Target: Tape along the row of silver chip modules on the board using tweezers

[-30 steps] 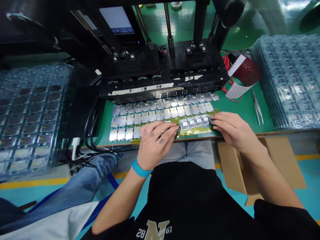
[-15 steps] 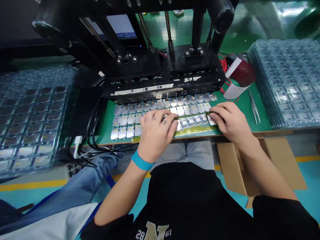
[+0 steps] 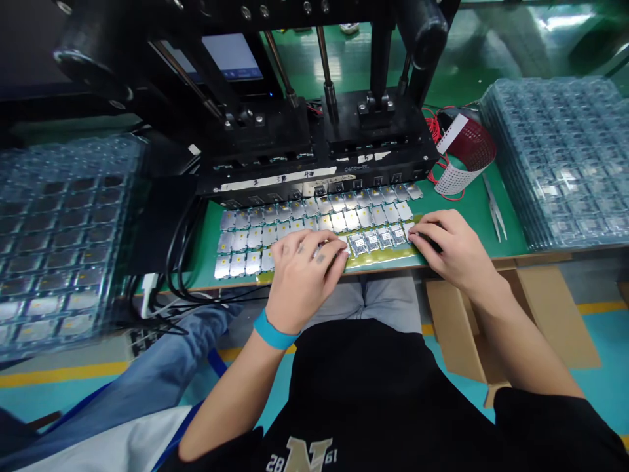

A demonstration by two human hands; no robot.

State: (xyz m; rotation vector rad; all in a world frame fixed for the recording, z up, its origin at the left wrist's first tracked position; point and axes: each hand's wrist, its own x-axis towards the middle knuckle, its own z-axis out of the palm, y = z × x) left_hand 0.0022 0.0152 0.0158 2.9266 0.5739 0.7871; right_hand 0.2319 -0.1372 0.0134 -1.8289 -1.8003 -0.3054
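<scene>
Head view: labelled board row (image 3: 376,240) runs parallel to bench edge (image 3: 388,267).

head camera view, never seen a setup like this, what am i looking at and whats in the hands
This is seen from a camera on a person's head, looking down at their own bare left hand and right hand. On the green surface lie rows of small silver plates and, between the hands, four white-labelled boards over yellow film. A black machine stands behind. Clear trays are stacked at both sides, with tweezers near the right stack. The right hand touches a silver plate; what the left hand holds is hidden.
</scene>
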